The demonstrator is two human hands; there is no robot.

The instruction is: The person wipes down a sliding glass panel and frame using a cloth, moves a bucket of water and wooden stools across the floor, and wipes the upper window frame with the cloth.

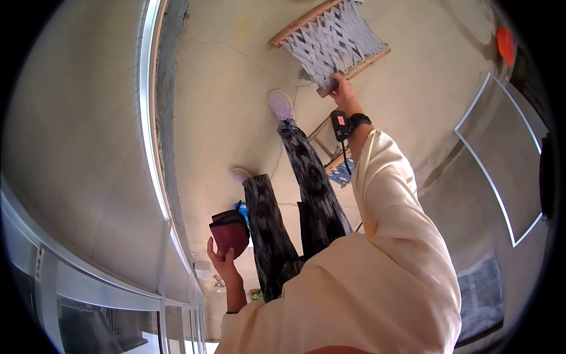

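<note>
My right hand [342,89] is closed around the near end of a wooden rail on a folding stool [333,44]. Grey straps are woven criss-cross between the stool's two rails; its legs are hidden. Lower on the left, my left hand [227,265] holds a maroon fabric item with black edging [230,239]. It looks folded, and I cannot make out its exact kind. A black device with a cable [340,125] is strapped to my right wrist.
A second wooden stool with blue webbing [341,174] stands on the floor, partly behind my right arm. My shoes [280,106] rest on the concrete floor. A metal-framed partition [147,106] runs along the left. A white-outlined panel [507,159] and an orange object [505,46] are at right.
</note>
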